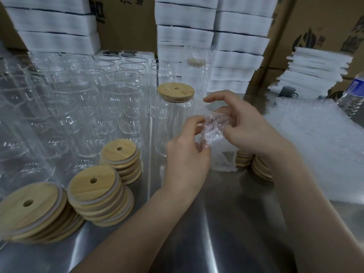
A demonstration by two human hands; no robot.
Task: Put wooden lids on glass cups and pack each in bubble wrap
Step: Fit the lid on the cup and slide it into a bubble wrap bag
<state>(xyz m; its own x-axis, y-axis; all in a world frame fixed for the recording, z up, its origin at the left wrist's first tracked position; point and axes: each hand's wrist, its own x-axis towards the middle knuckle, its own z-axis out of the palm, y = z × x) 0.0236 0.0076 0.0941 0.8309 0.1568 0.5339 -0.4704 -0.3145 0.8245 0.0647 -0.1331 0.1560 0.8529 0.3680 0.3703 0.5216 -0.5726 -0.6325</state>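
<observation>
**Both hands on the wrap, lidded cup just behind**

The left hand [187, 154] and right hand [246, 127] meet above the steel table [226, 223], with a crumpled piece of wrap [213, 129] between them. The left thumb and fingers curl in and pinch its near-left edge. The right hand grips its far-right side, with the forefinger lifted clear above it. The wrap hangs down from both grips to the table.

Just behind and left of the hands stands a cup [171, 123] with a lid [175, 93] seated on its mouth. It is unwrapped and neither hand touches it.

Left of it stand the open cups [122, 99], crowded in rows. In front of them are three lid stacks [98, 194], and more lids [262, 170] lie under the right wrist.

A wrap pile [315, 146] lies to the right, with a bottle [352, 95] at its far edge. Foam sheets [185, 26] are stacked along the back.
</observation>
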